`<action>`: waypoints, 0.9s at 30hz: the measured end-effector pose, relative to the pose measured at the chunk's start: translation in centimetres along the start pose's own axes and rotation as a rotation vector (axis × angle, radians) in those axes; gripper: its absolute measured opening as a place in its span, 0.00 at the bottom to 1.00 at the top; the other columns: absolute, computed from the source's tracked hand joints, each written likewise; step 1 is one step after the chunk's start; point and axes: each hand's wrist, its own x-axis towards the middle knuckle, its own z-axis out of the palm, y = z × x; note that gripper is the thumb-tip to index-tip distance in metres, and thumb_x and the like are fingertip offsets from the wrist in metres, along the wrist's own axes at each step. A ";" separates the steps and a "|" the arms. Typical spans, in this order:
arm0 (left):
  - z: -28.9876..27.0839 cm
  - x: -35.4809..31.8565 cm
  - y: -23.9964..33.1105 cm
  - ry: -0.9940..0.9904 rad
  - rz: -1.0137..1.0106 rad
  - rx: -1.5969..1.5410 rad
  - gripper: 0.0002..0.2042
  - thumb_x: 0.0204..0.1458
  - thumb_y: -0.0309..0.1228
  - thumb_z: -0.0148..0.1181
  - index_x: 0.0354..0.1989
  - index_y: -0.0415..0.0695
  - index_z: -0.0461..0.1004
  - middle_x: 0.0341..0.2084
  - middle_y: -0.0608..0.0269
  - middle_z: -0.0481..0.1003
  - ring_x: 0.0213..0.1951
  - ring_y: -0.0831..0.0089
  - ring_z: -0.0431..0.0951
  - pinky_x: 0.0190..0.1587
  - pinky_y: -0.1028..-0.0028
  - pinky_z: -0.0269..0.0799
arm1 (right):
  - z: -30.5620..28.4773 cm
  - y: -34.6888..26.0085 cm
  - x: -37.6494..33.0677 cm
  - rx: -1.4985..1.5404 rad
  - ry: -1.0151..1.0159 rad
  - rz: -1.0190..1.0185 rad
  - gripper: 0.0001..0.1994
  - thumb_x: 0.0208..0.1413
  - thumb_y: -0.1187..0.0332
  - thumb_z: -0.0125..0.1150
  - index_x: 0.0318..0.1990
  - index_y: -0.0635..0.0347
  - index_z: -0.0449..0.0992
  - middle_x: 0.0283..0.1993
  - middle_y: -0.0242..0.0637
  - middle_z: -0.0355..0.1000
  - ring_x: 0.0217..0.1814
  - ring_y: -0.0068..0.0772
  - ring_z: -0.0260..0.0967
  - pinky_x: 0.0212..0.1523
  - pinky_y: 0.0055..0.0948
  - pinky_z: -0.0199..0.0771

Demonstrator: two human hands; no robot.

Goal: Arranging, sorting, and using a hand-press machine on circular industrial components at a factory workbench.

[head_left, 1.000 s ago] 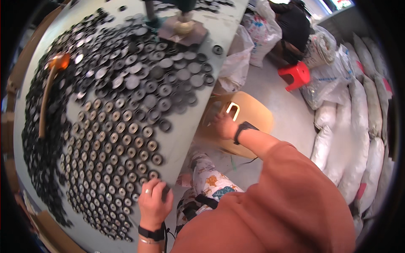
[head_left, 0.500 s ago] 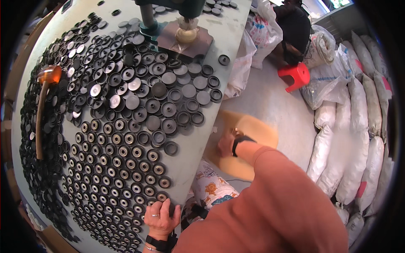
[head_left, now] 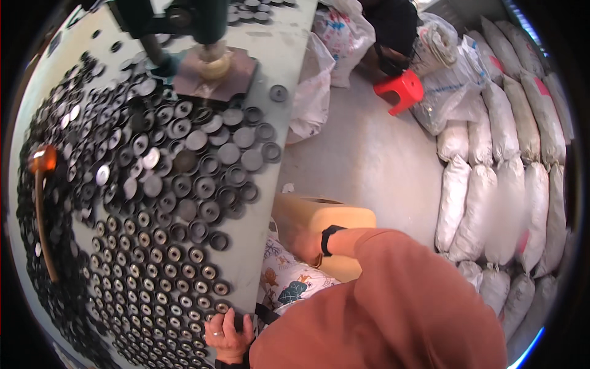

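My left hand [head_left: 228, 335], wearing a ring, rests at the table's near right edge. Its fingers are bent and a little apart, touching the end of the rows of black round pieces with metal bearings [head_left: 174, 253]. I see nothing held in it. My right hand [head_left: 302, 245], with a black wristband [head_left: 330, 238], is lowered off the table beside my patterned clothing [head_left: 294, 270]. It is against the near left side of a yellow-orange plastic box-like thing [head_left: 344, 218] with a dark slot on top. Motion smears its fingers, so its grip cannot be made out.
Loose black caps [head_left: 196, 140] are heaped across the table [head_left: 255, 215]. A mallet with an orange head [head_left: 43, 158] lies on them at left. A green press [head_left: 209, 24] stands at the back. White sacks [head_left: 452, 197], a red stool [head_left: 399, 91] and a dark-clothed person [head_left: 393, 27] are at right.
The whole view has shifted, so the table sits further left. The yellow-orange thing was blurred and tilted; now it is sharper and closer to my body, with my right hand lower beside it.
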 end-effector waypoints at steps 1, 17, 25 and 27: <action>-0.2 0.1 0.3 0.015 0.017 0.012 0.18 0.35 0.31 0.65 0.36 0.39 0.71 0.27 0.55 0.68 0.26 0.58 0.67 0.26 0.64 0.63 | -3.5 0.5 0.1 0.062 -0.143 0.144 0.20 0.42 0.58 0.55 0.42 0.59 0.73 0.49 0.43 0.67 0.58 0.40 0.57 0.52 0.45 0.56; -1.8 -1.2 0.0 -0.290 -0.207 -0.085 0.18 0.47 0.38 0.51 0.49 0.55 0.70 0.39 0.58 0.70 0.35 0.54 0.71 0.33 0.56 0.67 | -27.8 8.0 -7.8 0.231 0.622 0.522 0.40 0.41 0.46 0.63 0.56 0.67 0.59 0.49 0.51 0.63 0.50 0.46 0.62 0.51 0.40 0.63; -1.7 1.6 0.8 0.021 -0.072 -0.002 0.14 0.45 0.32 0.59 0.42 0.51 0.74 0.26 0.62 0.72 0.22 0.64 0.69 0.22 0.68 0.65 | -27.1 9.8 -0.4 -0.272 0.697 0.106 0.58 0.32 0.29 0.55 0.60 0.75 0.48 0.62 0.63 0.46 0.65 0.62 0.41 0.64 0.50 0.40; -1.3 1.3 1.1 0.062 -0.092 0.012 0.18 0.41 0.34 0.66 0.42 0.48 0.74 0.28 0.62 0.72 0.23 0.64 0.70 0.23 0.68 0.65 | -26.4 9.0 0.5 -0.272 0.712 0.043 0.58 0.33 0.30 0.55 0.60 0.74 0.48 0.61 0.64 0.46 0.65 0.63 0.41 0.64 0.51 0.40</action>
